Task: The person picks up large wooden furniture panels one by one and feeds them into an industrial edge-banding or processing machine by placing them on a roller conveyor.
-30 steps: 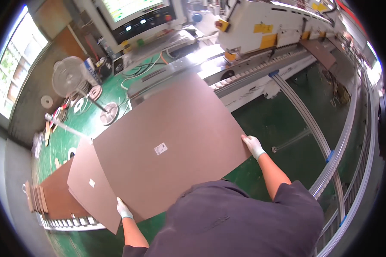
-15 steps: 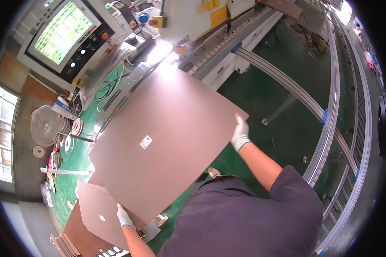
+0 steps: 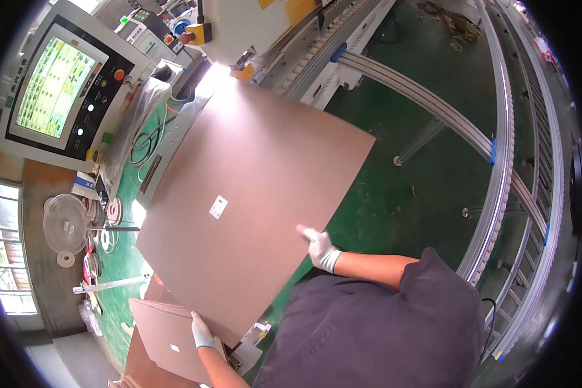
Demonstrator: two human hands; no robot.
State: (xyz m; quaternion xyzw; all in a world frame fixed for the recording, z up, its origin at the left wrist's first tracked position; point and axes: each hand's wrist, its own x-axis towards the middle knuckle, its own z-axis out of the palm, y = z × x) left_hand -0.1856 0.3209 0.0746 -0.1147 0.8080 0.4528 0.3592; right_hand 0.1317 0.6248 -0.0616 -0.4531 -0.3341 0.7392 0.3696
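Note:
A large brown flat panel [image 3: 258,168] with a small white label [image 3: 218,207] lies tilted in front of me, its far end at the lit machine. My right hand [image 3: 321,250], in a white glove, is closed on the panel's near right edge, thumb on top and the other fingers mostly hidden. At the near left end my left hand [image 3: 202,331], also gloved, is closed on the panel's edge, its fingers partly hidden. Just beside that hand lies a stack of similar brown panels [image 3: 158,330], the top one also labelled.
A control console [image 3: 61,90] with a lit screen stands at the far left. Roller rails [image 3: 498,187] curve along the right, joined by a metal crossbar [image 3: 420,94]. Rolls of edging tape [image 3: 113,210] and a clear round disc [image 3: 66,223] are at the left.
My right hand has moved from the panel's far right corner along its edge toward me. My left hand stays at the near left end. The whole view has shifted somewhat.

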